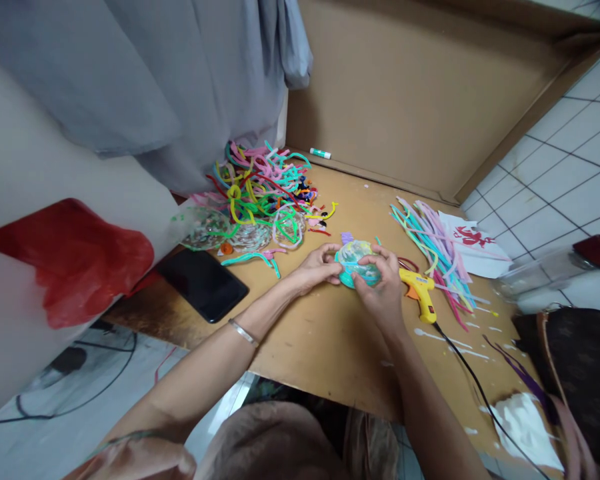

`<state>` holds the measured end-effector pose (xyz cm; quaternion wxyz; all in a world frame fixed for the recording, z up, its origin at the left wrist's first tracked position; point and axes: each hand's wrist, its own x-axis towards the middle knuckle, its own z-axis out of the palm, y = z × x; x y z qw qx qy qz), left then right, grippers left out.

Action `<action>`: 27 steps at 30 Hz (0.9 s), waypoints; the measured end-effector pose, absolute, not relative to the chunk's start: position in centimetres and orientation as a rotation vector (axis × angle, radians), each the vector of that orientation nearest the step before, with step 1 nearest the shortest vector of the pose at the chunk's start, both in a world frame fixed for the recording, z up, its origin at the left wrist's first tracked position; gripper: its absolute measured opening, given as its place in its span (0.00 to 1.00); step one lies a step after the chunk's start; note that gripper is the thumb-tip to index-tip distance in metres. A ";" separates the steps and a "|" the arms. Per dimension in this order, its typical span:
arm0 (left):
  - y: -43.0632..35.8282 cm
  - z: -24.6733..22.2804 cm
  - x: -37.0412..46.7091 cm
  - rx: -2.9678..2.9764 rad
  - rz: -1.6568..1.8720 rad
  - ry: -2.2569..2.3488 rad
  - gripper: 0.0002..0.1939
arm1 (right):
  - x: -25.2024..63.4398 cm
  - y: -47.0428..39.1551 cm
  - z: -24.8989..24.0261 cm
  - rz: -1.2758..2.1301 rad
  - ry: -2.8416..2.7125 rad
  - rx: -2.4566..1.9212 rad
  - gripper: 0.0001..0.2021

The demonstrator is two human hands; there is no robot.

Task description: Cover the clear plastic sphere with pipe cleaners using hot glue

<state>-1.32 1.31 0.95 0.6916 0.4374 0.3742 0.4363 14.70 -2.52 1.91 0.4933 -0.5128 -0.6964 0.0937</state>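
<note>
Between my hands, just above the table, is a round clear plastic piece (359, 255) with turquoise fuzzy edging and a bit of yellow inside; its exact kind I cannot make out. My left hand (321, 267) pinches its left rim with thumb and fingers. My right hand (384, 279) grips the right side, thumb pressed on the front. A small purple fuzzy piece (347, 237) shows at its far edge. Right beside my right hand lies a yellow glue gun (420, 293) with an orange trigger and a black cord.
A heap of colourful pipe cleaners (265, 180) and clear round pieces (250, 235) lies at back left, near a black tablet (205, 283). More pipe cleaners (437, 247) lie right. A glue stick (320, 153), crumpled tissue (525, 427) and dark bag (575, 373) stand around.
</note>
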 end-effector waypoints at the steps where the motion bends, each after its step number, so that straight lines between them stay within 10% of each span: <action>1: 1.3 0.9 -1.3 0.980 0.975 0.834 0.26 | 14.7 -2.6 1.9 0.234 -1.691 -1.244 0.08; 20: 1.6 0.9 -2.2 1.034 0.933 0.892 0.25 | 15.1 -2.0 1.7 0.459 -1.529 -1.213 0.26; 27: 2.3 0.6 -2.8 1.111 0.884 0.941 0.26 | 16.9 -0.7 1.0 0.692 -1.279 -1.180 0.18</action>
